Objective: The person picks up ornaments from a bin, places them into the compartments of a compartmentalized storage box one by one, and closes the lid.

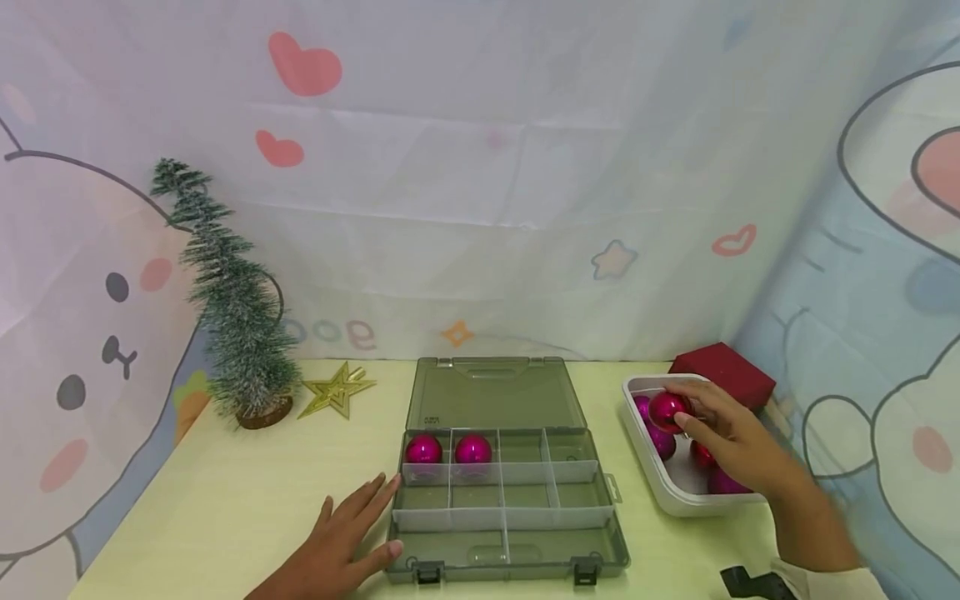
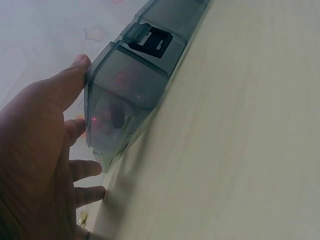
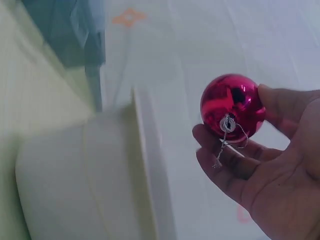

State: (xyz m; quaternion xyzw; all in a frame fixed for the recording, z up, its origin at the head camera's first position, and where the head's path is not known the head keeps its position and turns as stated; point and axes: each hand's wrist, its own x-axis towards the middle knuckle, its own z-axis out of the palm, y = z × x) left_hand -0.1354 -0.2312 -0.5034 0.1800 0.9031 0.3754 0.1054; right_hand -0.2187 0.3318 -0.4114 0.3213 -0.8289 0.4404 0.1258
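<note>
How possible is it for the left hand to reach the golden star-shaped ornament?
Probably yes: only the pale yellow tabletop shows between the left hand and the golden star-shaped ornament.

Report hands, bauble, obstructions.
Right hand holding shiny bauble over white tub. Left hand at left edge of box. Lid folded back, out of the way.

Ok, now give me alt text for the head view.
A right hand holds a shiny red ball over a white tub of more balls, while the left hand lies at the left edge of an open divided case with two magenta balls in its back row. A small green tree and gold star are further left.
</note>
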